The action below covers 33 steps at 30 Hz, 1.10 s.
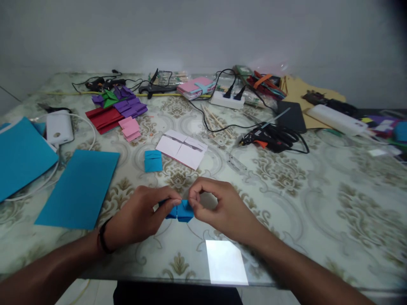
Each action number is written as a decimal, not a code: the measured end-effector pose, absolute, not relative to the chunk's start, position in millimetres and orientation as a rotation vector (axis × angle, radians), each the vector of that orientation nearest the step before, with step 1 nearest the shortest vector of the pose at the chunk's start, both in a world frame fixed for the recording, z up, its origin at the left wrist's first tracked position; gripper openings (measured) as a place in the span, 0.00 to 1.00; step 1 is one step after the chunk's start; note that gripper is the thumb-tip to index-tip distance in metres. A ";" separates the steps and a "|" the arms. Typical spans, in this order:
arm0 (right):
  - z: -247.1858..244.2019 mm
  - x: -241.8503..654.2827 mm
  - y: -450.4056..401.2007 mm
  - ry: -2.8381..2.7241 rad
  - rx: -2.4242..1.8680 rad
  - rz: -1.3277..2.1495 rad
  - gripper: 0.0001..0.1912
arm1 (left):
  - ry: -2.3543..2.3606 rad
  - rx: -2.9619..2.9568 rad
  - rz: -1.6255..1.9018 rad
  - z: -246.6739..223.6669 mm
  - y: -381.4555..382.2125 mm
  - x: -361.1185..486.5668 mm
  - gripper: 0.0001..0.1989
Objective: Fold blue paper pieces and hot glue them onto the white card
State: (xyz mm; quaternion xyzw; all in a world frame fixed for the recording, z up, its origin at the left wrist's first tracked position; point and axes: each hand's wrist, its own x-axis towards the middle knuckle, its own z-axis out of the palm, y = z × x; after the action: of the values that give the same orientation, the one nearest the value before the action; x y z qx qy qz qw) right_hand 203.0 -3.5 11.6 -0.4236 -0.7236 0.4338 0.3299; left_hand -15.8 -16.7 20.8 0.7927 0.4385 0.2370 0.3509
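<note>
Low over the front middle of the table, a small folded blue paper piece (pixel 184 212) is pinched between both hands. My left hand (pixel 144 209) grips its left end between thumb and fingers. On its right end, my right hand (pixel 214 205) closes thumb and fingertips on the edge. Creases show in the paper, and its ends are partly hidden by my fingers. Just beyond lie a small blue folded square (pixel 153 161) and a creased white paper (pixel 184 148). A larger blue sheet (pixel 79 188) rests beside my left forearm.
A black glue gun (pixel 267 137) with a coiled cord lies right of centre. Red folded paper (pixel 104 120), purple folded paper (pixel 132 103) and pink folded paper (pixel 129 128) sit back left. A white power strip (pixel 227 100) with plugs stands behind; a white power bank (pixel 59 127) lies left.
</note>
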 end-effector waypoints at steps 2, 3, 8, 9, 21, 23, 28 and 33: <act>9.8 203.8 -1.6 -1.916 -1.092 1.119 0.05 | 1.147 2.054 0.598 19.5 -16.6 -16.6 0.10; 9.0 204.1 -0.8 -1.925 -1.082 1.113 0.05 | 1.151 2.051 0.591 19.0 -16.5 -16.9 0.10; 9.3 203.8 2.0 -1.942 -1.068 1.101 0.06 | 1.228 2.024 0.541 18.0 -12.6 -18.7 0.12; 10.3 204.4 3.6 -1.949 -1.068 1.093 0.06 | 1.248 2.015 0.542 17.8 -11.2 -19.1 0.12; -36.5 353.7 112.6 -1.604 -1.999 -0.022 0.25 | 1.067 1.427 0.619 6.4 -2.8 -22.2 0.20; -48.8 368.9 121.0 -1.595 -2.074 -0.017 0.28 | 0.996 1.341 0.652 9.4 -3.6 -21.6 0.23; -61.8 374.3 126.6 -1.678 -2.130 -0.046 0.26 | 0.894 1.182 0.619 19.6 -5.5 -22.2 0.28; -62.1 384.2 126.9 -1.772 -2.131 -0.062 0.28 | 0.877 1.164 0.640 19.2 -4.1 -23.5 0.29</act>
State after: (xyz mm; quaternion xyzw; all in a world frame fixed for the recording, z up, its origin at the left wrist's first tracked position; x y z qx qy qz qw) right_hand 384.2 126.9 -62.1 -0.7556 -0.6283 -0.0221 0.1838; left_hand -23.5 -4.1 19.2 0.5223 0.3939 0.2875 0.6996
